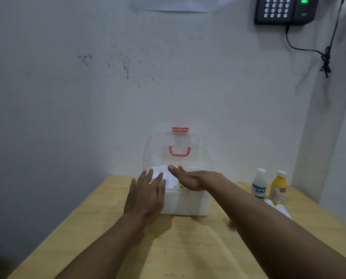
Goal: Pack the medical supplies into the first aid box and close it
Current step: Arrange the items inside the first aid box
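A white first aid box (188,204) stands on the yellow table (168,248) against the wall. Its clear lid (176,148) is up, with a red handle and a red latch at the top. My left hand (146,194) lies flat over the box's left front corner, fingers spread, holding nothing. My right hand (190,179) hovers edge-on over the open top, fingers straight and empty. A bit of yellow shows inside under the right hand. To the right stand a white bottle (259,184) and a yellow bottle (278,187).
Two white caps or rolls (276,206) lie in front of the bottles, partly behind my right forearm. A small red item (231,223) peeks out beside that forearm. A black keypad device (284,10) with a dangling cable hangs on the wall, upper right.
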Demonstrator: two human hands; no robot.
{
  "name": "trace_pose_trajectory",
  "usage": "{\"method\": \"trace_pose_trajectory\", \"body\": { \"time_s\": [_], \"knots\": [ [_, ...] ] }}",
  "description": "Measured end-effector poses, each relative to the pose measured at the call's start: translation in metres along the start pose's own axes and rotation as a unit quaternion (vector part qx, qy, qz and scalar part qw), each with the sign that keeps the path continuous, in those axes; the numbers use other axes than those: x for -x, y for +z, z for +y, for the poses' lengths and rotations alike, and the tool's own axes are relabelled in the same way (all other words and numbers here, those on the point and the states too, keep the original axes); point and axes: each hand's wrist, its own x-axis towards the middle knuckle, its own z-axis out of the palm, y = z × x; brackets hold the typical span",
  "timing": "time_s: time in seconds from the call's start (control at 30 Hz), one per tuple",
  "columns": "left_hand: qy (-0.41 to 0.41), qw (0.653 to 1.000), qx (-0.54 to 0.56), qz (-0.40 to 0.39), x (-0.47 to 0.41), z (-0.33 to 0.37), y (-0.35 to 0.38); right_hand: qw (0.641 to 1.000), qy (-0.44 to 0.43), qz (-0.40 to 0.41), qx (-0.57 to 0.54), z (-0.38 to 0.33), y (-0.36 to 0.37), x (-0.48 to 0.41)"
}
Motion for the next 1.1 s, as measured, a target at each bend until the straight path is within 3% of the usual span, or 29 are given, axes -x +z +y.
{"method": "trace_pose_trajectory", "body": {
  "time_s": [0.2,0.4,1.1],
  "knots": [
    [-0.002,1.000,0.003,0.006,0.001,-0.001,0.001,0.999,-0.023,-0.007,-0.049,-0.005,0.001,0.002],
    [-0.003,1.000,0.009,0.004,0.001,0.000,0.001,0.999,0.032,-0.002,-0.003,-0.007,0.004,0.000],
    [0.003,1.000,0.003,0.016,-0.001,-0.004,0.005,0.996,0.016,0.024,-0.082,-0.003,0.004,-0.016]
  ]
}}
